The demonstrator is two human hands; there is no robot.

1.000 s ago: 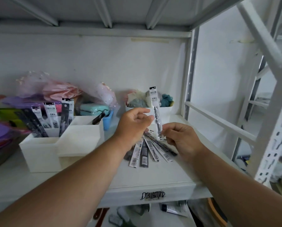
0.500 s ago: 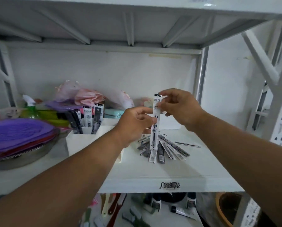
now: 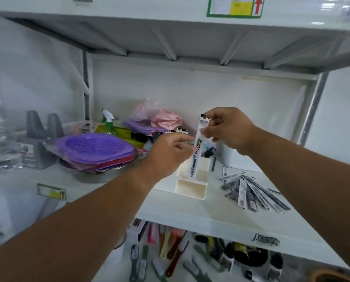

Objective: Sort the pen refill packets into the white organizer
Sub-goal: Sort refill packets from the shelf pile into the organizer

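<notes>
Holding: packet [image 3: 198, 146] upright above the organizer [image 3: 191, 183], lower tip over the middle compartments, not touching the walls.
Right hand [image 3: 229, 129]: thumb and fingers pinched narrow on the packet's top end.
Left hand [image 3: 170, 153]: fingers curled, tips meeting the packet's mid-length from the left; grip looks like a pinch, contact partly hidden.
Organizer: white, stepped, on the shelf [image 3: 210, 216] between the hands and the loose pile.
Organizer, front compartment: open top, nothing visible inside.
Organizer, next compartment up: interior mostly hidden behind the packet.
Organizer, rear compartments: dark-and-white packet tops [image 3: 180, 131] standing upright behind the left hand; count not readable.
Pile [image 3: 251, 193]: loose packets fanned flat on the shelf, right of the organizer, apart from it.
Bin [image 3: 234, 157]: white, behind the right wrist; contents hidden.
Bowl [image 3: 100, 170]: metal, left of the organizer, stacked with purple trays [image 3: 96, 146] over a red layer.
Spray bottle [image 3: 108, 123]: green, white trigger, behind the trays.
Pink bag [image 3: 166, 120]: crumpled, against the back wall.
Lower shelf: combs and brushes [image 3: 170, 253] lying loose.
</notes>
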